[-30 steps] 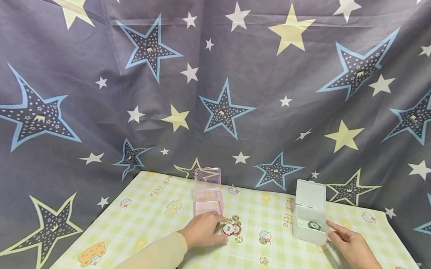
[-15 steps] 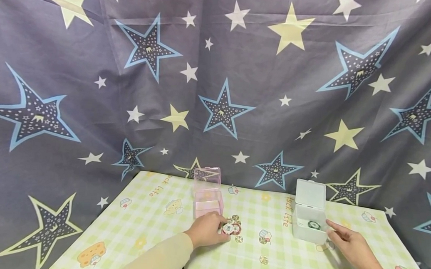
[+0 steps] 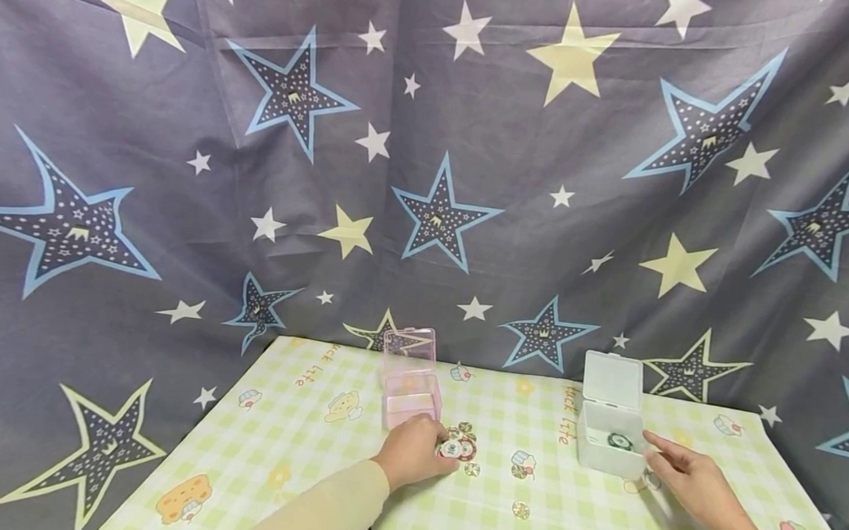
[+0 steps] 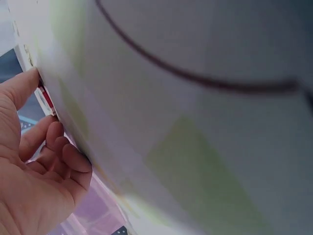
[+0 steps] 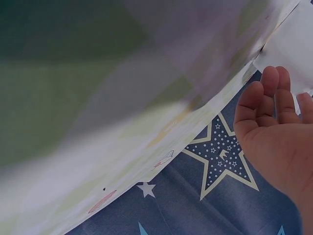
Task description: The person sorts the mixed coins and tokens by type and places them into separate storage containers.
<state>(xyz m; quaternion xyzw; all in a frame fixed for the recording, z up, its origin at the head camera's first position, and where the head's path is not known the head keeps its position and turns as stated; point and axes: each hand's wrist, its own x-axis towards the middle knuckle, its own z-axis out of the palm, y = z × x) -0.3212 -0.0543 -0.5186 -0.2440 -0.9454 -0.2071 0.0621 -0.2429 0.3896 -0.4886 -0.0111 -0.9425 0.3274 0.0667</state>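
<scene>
At the middle of the table my left hand (image 3: 417, 452) pinches a red and white poker chip (image 3: 450, 448) between thumb and fingers. The chip's red edge (image 4: 47, 100) shows between thumb and index finger in the left wrist view, the other fingers curled. A second red and white poker chip (image 3: 467, 449) lies right beside it, with several gold coins (image 3: 472, 469) around. My right hand (image 3: 693, 485) has its fingertips at the right wall of the white box (image 3: 610, 461), its fingers (image 5: 249, 105) loosely bent. Inside that open-lidded box lies a dark green chip (image 3: 620, 442).
Behind my left hand stands a pink clear box (image 3: 411, 404), its lid up. Two more gold coins (image 3: 521, 511) lie between the boxes. A green checked cloth (image 3: 307, 470) covers the table, and a starry curtain (image 3: 452, 292) hangs behind it.
My left hand has moved slightly right, its thumb closing in against the red and white poker chip. My right hand has stayed at the white box.
</scene>
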